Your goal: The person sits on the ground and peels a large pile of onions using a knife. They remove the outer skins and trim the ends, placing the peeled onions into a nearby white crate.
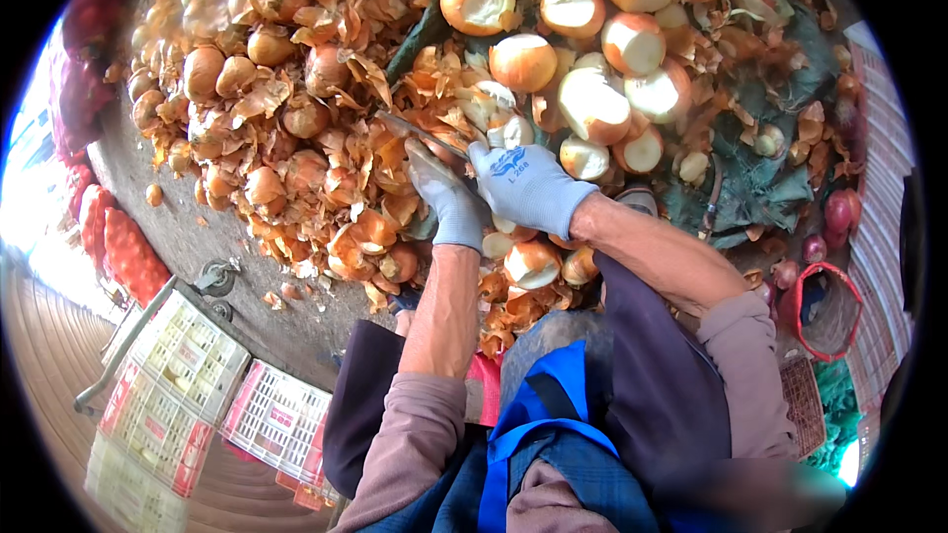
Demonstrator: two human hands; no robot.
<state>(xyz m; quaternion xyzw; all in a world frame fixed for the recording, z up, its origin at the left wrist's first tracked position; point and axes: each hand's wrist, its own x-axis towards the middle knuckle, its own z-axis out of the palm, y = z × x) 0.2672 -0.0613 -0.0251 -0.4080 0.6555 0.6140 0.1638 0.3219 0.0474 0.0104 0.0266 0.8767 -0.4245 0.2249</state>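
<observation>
My left hand (443,192), in a grey-blue coated work glove, is cupped with its fingers pointing forward at the near edge of an onion pile. A brownish patch shows between its palm and the knife; what it is, I cannot tell. My right hand (522,181), in a matching glove with blue print, is closed around a knife (418,132). The handle is hidden in the fist, and the blade points forward and left, above my left fingers. Unpeeled brown onions (305,118) and loose skins lie to the left. Onions with cut ends (592,105) lie ahead and right.
Plastic crates (278,418) stand at lower left beside a cart's caster wheel (216,277). Full red mesh sacks (133,255) line the left. A red-rimmed container (823,311) and several red onions (840,211) are at right, near green sacking (763,185). Cut onions (532,264) lie close before my knees.
</observation>
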